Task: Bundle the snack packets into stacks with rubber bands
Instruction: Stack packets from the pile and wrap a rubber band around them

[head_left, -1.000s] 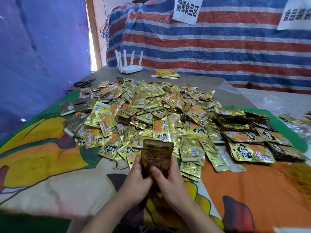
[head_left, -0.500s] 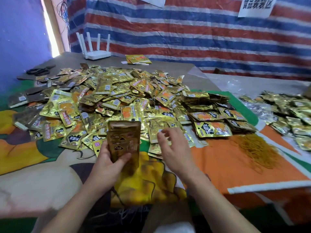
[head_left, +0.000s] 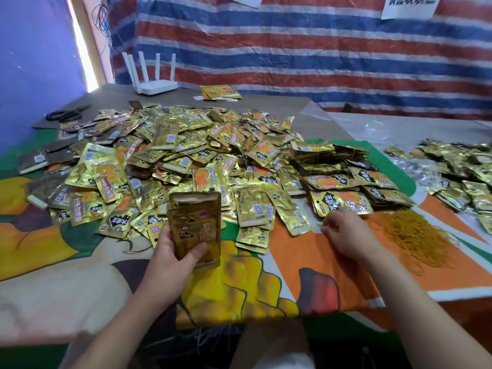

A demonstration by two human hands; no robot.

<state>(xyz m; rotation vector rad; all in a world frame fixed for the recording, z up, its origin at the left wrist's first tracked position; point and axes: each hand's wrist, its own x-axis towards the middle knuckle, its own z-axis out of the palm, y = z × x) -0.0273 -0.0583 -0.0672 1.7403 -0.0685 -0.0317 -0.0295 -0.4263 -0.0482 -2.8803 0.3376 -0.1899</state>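
My left hand (head_left: 170,251) grips a stack of brown-gold snack packets (head_left: 195,225) upright above the cloth, thumb across its front. A large heap of loose gold packets (head_left: 170,155) covers the table behind it. My right hand (head_left: 346,231) rests on the orange cloth just left of the pile of yellow rubber bands (head_left: 415,238), below several bundled stacks (head_left: 343,182). Its fingers curl down to the cloth; I cannot tell whether they pinch anything.
More gold packets (head_left: 463,171) lie on clear plastic at the far right. Black scissors (head_left: 65,115), a white router (head_left: 154,85) and a few packets (head_left: 219,91) sit at the back. A striped tarp hangs behind. The table's near edge runs below my wrists.
My right hand let go of the stack and moved right to the cloth beside the rubber bands. My left hand alone now holds the stack. The view swung to the right.
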